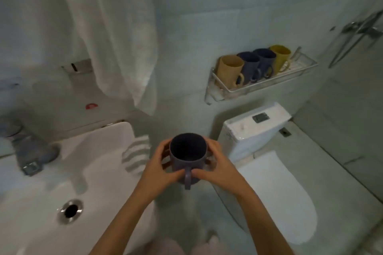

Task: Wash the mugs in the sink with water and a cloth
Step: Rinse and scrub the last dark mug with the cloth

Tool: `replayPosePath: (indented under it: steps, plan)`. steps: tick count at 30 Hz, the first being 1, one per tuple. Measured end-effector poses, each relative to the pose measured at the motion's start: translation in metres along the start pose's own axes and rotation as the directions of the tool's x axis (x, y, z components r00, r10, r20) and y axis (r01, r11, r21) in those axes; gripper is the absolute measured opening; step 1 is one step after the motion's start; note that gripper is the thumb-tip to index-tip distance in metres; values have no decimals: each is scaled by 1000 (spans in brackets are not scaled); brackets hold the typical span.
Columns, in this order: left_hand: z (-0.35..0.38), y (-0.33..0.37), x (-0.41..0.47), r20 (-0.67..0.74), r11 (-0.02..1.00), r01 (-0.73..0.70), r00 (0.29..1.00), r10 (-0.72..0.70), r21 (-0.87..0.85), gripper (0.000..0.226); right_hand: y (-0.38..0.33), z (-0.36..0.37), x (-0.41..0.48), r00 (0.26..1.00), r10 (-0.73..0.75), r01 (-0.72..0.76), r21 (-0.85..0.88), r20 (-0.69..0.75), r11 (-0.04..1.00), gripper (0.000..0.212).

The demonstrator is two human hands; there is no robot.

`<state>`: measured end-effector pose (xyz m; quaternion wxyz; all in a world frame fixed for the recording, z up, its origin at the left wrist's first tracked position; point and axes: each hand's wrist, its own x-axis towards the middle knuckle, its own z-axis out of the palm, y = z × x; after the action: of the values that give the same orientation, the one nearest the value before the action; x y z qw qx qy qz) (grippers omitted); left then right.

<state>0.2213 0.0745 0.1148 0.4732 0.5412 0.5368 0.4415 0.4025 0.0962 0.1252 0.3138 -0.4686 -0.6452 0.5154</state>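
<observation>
A dark blue-grey mug (187, 149) is held upright in mid-air between the sink and the toilet, its handle pointing towards me. My left hand (158, 166) grips its left side and my right hand (215, 166) grips its right side, fingers curled round the body. Several more mugs stand in a row on a wall shelf (267, 85): a tan mug (230, 70), two dark blue mugs (249, 64) (266, 59) and a yellow mug (280, 56). The white sink (51, 182) with its drain (70, 211) lies to the left. No cloth is plainly visible.
A grey tap (31, 151) stands at the sink's back left. A white curtain (107, 27) hangs above the sink. The toilet (275, 188) with closed lid and its tank (255, 128) stand at right. Shower fittings (360, 33) hang on the far right wall.
</observation>
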Motion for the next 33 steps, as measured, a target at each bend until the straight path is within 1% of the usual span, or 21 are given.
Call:
replayPosePath:
  steps: [4,7,12,16,18,20,22,24,29,33]
  plan:
    - [78,31,34,50,1000,-6,999,8,-25,73,10,-90,-4,998,64,-63,67,-23,996,73]
    - [124,51,59,97,998,-9,995,14,-56,71,17,-145,-4,994,98,-95,70,-50,993,70]
    - [183,72,109,174,997,-13,984,26,-79,68,25,-216,5,988,81,-75,43,-135,996,67]
    - [216,85,154,199,996,-52,978,65,-67,63,31,-261,24,980,56,-49,42,-189,998,73]
    - [228,89,177,191,995,-58,979,73,-85,60,32,-279,34,973,50,-37,62,-226,997,65]
    - [240,89,198,190,993,-99,976,109,-63,61,33,-296,44,969,37,-21,66,-246,998,59]
    - [250,91,216,191,991,-125,973,133,-52,61,33,-312,54,966,27,-12,57,-257,998,57]
    - [260,97,233,196,988,-146,969,152,-49,61,32,-328,66,963,13,0,49,-271,999,62]
    - [280,123,276,181,975,-208,965,191,77,67,28,-376,99,962,-32,42,33,-270,999,68]
    - [300,143,314,188,971,-237,956,227,32,64,26,-422,134,969,-73,84,38,-234,996,72]
